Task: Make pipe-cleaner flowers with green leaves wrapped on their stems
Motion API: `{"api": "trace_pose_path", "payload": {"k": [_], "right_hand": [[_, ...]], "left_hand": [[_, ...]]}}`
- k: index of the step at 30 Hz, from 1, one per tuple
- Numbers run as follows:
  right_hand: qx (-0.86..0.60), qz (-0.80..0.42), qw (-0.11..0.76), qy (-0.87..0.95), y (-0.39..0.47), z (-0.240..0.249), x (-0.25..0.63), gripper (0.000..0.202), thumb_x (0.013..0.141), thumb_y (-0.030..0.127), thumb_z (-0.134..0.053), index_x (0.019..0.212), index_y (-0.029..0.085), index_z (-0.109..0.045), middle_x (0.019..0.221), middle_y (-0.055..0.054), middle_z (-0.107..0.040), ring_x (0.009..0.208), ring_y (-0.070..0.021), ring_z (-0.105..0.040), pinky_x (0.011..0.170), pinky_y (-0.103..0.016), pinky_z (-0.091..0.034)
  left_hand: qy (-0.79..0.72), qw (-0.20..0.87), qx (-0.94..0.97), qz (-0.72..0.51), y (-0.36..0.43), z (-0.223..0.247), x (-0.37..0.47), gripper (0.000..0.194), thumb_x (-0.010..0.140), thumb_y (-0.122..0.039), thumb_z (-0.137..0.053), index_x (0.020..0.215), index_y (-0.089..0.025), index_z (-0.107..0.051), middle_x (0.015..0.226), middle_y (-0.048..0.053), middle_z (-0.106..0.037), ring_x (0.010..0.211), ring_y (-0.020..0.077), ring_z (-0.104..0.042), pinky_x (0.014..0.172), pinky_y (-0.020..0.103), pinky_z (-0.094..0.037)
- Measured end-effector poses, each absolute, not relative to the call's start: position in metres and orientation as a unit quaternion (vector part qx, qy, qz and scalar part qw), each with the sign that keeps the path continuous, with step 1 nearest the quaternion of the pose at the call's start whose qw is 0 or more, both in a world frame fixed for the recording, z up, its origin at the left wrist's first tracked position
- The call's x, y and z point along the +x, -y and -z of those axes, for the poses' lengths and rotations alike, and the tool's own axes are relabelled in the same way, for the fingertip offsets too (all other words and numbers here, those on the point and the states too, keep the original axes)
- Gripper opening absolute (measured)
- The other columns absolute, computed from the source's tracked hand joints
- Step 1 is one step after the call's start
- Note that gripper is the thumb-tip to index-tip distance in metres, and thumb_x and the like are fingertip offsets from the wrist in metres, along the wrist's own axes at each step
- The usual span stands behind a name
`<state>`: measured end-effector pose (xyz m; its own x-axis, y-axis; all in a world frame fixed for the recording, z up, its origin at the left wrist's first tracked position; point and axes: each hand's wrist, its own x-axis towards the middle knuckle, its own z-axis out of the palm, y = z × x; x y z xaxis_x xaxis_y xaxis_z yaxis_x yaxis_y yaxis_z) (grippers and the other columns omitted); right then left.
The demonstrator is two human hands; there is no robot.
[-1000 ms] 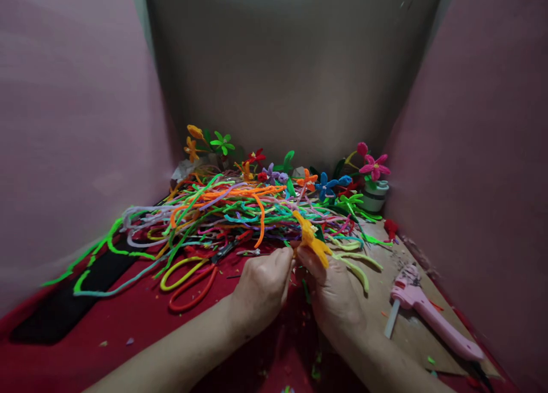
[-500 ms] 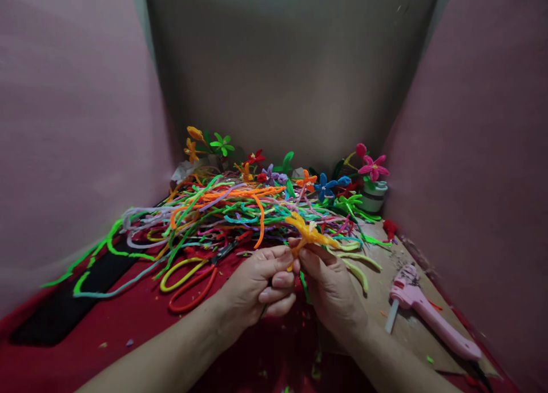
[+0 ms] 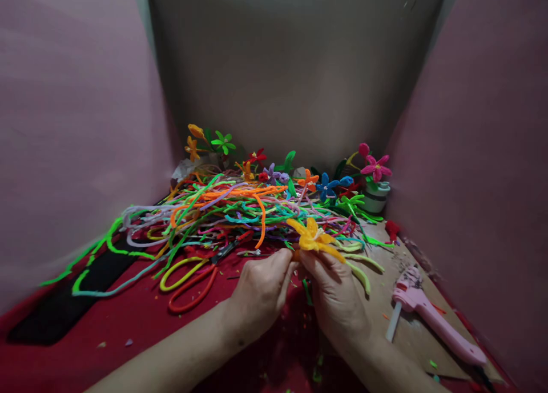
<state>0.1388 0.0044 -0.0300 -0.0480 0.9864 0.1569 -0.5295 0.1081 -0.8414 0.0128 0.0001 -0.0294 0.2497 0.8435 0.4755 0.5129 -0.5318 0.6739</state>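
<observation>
A yellow-orange pipe-cleaner flower (image 3: 314, 237) with a pale centre faces up in front of me. Pinched below its petals are the fingers of my right hand (image 3: 336, 287). My left hand (image 3: 261, 287), knuckles up, is closed on the flower's orange base just left of the petals. The fingertips of both hands meet there, and the stem is mostly hidden by them. Pale green pipe-cleaner strips (image 3: 362, 273) lie just beyond my right hand. Scissors (image 3: 192, 281) with one yellow and one red handle loop rest left of my left hand.
A tangled heap of coloured pipe cleaners (image 3: 222, 210) spreads across the red cloth (image 3: 141, 324). Finished flowers stand behind it, one pink flower (image 3: 377, 168) in a small white pot (image 3: 377, 197). At right, a pink glue gun (image 3: 436, 319) lies on cardboard (image 3: 411, 353). Walls close in the sides.
My left hand has turned over, knuckles now upward, with its grip at the flower's base. The flower has tilted, so its petals and centre show more.
</observation>
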Motion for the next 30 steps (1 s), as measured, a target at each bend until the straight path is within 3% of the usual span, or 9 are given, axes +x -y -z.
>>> {"api": "trace_pose_path", "payload": {"k": [3, 10, 16, 21, 26, 30], "right_hand": [[-0.286, -0.599, 0.612, 0.429, -0.004, 0.03, 0.139, 0.02, 0.075, 0.022, -0.065, 0.093, 0.025, -0.07, 0.09, 0.0, -0.07, 0.086, -0.0183, -0.06, 0.083, -0.031, -0.043], [-0.27, -0.635, 0.607, 0.395, -0.005, 0.03, 0.139, 0.013, 0.072, 0.027, -0.068, 0.084, 0.023, -0.072, 0.081, -0.001, -0.068, 0.078, -0.0163, -0.057, 0.079, -0.031, -0.044], [-0.253, -0.64, 0.591, 0.421, -0.006, 0.032, 0.141, 0.009, 0.076, 0.025, -0.064, 0.082, 0.023, -0.071, 0.068, 0.002, -0.061, 0.068, -0.0113, -0.051, 0.073, -0.025, -0.041], [-0.228, -0.684, 0.592, 0.361, -0.004, 0.028, 0.138, 0.011, 0.064, 0.022, -0.073, 0.075, 0.02, -0.072, 0.067, 0.001, -0.063, 0.066, -0.0109, -0.051, 0.069, -0.023, -0.042], [-0.25, -0.676, 0.601, 0.345, -0.005, 0.02, 0.139, 0.008, 0.062, 0.021, -0.074, 0.067, 0.016, -0.071, 0.057, 0.002, -0.06, 0.058, -0.0104, -0.049, 0.062, -0.024, -0.043], [-0.27, -0.667, 0.606, 0.338, -0.013, 0.013, 0.137, 0.013, 0.061, 0.02, -0.075, 0.074, 0.017, -0.072, 0.069, -0.001, -0.066, 0.066, -0.0138, -0.055, 0.066, -0.027, -0.045]], "left_hand": [[-0.449, 0.276, 0.733, -0.43, 0.0, 0.022, 0.014, 0.023, 0.086, -0.026, -0.043, 0.066, -0.018, -0.05, 0.057, -0.003, -0.041, 0.05, 0.008, -0.036, 0.051, 0.022, -0.027], [-0.392, 0.631, 0.522, -0.419, 0.002, 0.001, 0.017, 0.022, 0.083, -0.034, -0.049, 0.069, -0.017, -0.051, 0.043, -0.008, -0.036, 0.033, 0.0035, -0.025, 0.035, 0.017, -0.02], [-0.271, 0.768, 0.417, -0.404, -0.003, 0.007, 0.01, 0.017, 0.082, -0.029, -0.053, 0.072, -0.015, -0.052, 0.043, -0.01, -0.037, 0.029, 0.0006, -0.016, 0.03, 0.014, -0.025], [-0.159, 0.855, 0.351, -0.347, -0.007, 0.016, 0.005, 0.016, 0.086, -0.022, -0.047, 0.072, -0.014, -0.05, 0.045, -0.01, -0.035, 0.027, -0.0003, -0.011, 0.028, 0.013, -0.026], [-0.233, 0.81, 0.41, -0.349, -0.007, 0.008, 0.005, 0.022, 0.087, -0.033, -0.045, 0.075, -0.015, -0.052, 0.045, -0.01, -0.035, 0.028, 0.0014, -0.016, 0.03, 0.015, -0.029], [-0.398, 0.568, 0.612, -0.381, -0.008, -0.005, 0.004, 0.026, 0.082, -0.039, -0.05, 0.07, -0.016, -0.051, 0.052, -0.005, -0.047, 0.038, 0.0055, -0.039, 0.038, 0.018, -0.031]]}}
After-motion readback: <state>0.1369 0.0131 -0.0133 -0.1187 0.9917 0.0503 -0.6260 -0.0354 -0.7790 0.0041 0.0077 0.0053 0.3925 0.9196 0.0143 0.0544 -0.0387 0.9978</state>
